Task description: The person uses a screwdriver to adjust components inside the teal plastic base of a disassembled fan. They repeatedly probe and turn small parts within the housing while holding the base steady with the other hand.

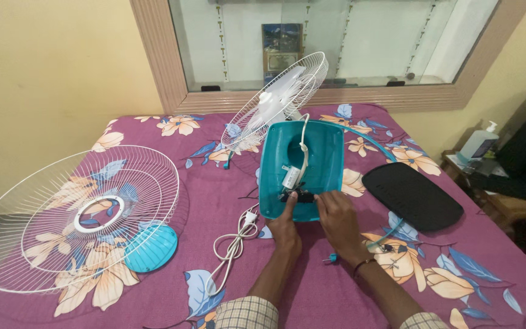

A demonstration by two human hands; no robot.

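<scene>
Nearest the camera, both forearms reach out over a bed with a purple floral sheet. The left hand has its fingers pinching a small black part at the lower edge of the base; I cannot tell whether it grips the part fully or only steadies it. The right hand lies just beside it, fingers curled down onto the same edge, pressing or holding the rim rather than closed around anything. A small teal screw-like piece lies on the sheet near the right wrist. The base is a teal plastic shell, tilted up with its hollow side toward the person, a white capacitor and wiring inside. It looks light and stiff but thin-walled, so it is best held by the rim; the wires and the small part look fragile and would suit a fingertip pinch only. A white cord coils to the left of the hands, limp and easily snagged. Right of the base lies a black cover, flat and rigid. Far left rests a white wire guard with a teal cap touching its rim; the thin wires would likely bend. Beyond the base the fan head leans toward the window.
</scene>
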